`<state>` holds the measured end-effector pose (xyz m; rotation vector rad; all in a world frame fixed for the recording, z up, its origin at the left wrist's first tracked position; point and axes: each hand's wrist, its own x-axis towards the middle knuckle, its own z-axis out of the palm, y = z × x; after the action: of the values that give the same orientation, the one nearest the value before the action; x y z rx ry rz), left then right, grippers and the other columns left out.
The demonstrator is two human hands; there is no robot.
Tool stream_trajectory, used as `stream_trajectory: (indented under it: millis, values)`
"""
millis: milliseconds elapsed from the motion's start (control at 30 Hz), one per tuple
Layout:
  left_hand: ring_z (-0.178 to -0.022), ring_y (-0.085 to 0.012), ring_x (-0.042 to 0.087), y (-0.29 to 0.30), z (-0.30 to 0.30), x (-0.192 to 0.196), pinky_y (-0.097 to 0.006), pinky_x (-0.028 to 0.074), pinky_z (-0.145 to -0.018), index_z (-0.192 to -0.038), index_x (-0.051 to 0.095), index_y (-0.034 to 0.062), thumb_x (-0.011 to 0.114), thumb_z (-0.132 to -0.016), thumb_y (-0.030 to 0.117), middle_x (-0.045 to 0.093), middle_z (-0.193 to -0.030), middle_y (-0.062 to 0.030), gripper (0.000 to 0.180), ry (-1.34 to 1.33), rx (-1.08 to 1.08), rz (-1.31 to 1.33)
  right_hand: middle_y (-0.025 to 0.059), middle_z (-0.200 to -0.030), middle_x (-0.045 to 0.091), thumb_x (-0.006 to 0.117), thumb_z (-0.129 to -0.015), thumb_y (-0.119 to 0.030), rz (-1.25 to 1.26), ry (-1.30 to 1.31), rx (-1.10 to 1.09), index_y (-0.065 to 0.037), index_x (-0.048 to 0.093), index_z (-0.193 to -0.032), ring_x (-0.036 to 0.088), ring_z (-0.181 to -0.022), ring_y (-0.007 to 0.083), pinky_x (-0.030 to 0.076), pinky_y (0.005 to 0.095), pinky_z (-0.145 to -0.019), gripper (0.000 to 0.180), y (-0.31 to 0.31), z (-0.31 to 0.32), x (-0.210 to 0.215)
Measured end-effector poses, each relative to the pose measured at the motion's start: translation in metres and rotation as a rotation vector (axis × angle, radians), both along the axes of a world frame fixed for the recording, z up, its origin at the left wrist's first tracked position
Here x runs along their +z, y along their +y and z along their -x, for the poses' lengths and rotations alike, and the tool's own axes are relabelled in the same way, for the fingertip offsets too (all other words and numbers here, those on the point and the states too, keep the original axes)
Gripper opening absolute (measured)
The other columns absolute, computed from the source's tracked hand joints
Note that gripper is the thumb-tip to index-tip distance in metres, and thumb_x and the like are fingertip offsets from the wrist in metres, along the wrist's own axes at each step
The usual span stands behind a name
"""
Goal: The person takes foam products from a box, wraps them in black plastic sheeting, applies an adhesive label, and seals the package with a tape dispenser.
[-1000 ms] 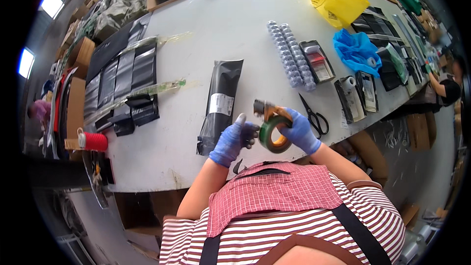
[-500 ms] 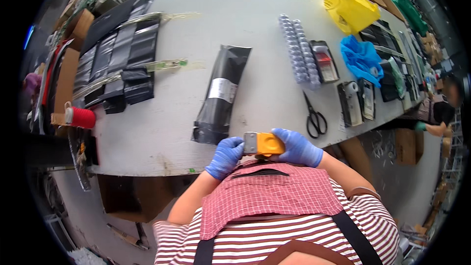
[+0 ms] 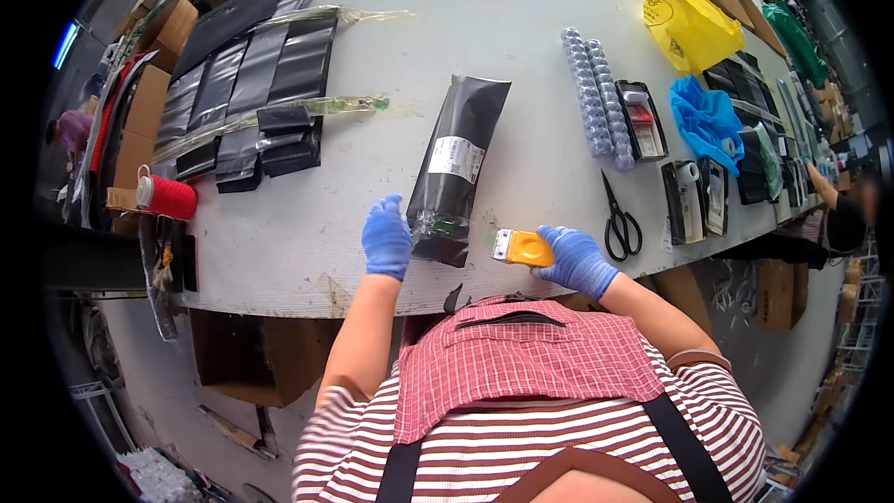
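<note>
My right hand, in a blue glove, grips a yellow tape dispenser whose metal head points left. Left of that lies a long black plastic parcel with a white label. Clear, shiny tape shows across the parcel's near end. Beside the near left side of the parcel is my left hand, also gloved. Its fingers stretch upward and it holds nothing that I can see. Whether a fingertip touches the parcel I cannot tell.
Black scissors lie to the right, near two bubble-wrap strips, small boxed items, a blue bag and a yellow bag. Stacked black parcels lie at left, beyond a red spool. Another person works at far right.
My hands have parted: the left let go of the dispenser's metal end and reached forward to the parcel's side. The right moved the dispenser slightly forward. Tape now shows on the parcel's near end.
</note>
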<state>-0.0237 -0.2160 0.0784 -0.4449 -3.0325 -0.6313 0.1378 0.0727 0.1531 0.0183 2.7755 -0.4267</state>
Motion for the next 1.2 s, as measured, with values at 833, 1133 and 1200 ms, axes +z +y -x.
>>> stream_trajectory:
  millis: [833, 1133, 1200]
  values:
    - [-0.118, -0.0331, 0.052, -0.017, -0.01, -0.011, -0.042, 0.046, -0.097, -0.131, 0.054, 0.0059, 0.073, -0.077, 0.023, 0.053, -0.131, -0.0152, 0.06, 0.195, -0.239, 0.047, 0.0178, -0.091, 0.061, 0.072, -0.079, -0.039, 0.068, 0.064, 0.062, -0.019, 0.041, -0.146, 0.062, -0.082, 0.0329, 0.052, 0.0422, -0.076, 0.077, 0.015, 0.012, -0.014]
    - [-0.089, -0.0295, 0.066, -0.024, 0.022, -0.043, -0.035, 0.054, -0.08, -0.132, 0.051, -0.0025, 0.063, -0.081, 0.015, 0.065, -0.107, -0.0187, 0.055, -0.58, 0.115, -0.954, 0.0205, -0.091, 0.066, 0.066, -0.081, -0.032, -0.1, -0.07, 0.185, -0.019, 0.057, -0.132, 0.067, -0.084, 0.0338, 0.054, 0.0429, -0.077, 0.053, -0.063, 0.095, 0.031]
    - [-0.078, -0.0266, 0.068, -0.016, 0.028, -0.044, -0.035, 0.056, -0.073, -0.124, 0.056, -0.0028, 0.057, -0.082, 0.013, 0.068, -0.09, -0.0133, 0.045, -0.784, 0.209, -1.141, 0.018, -0.099, 0.067, 0.067, -0.079, -0.035, -0.076, -0.193, 0.226, -0.018, 0.057, -0.132, 0.066, -0.09, 0.0332, 0.054, 0.0427, -0.08, 0.056, -0.079, 0.136, 0.026]
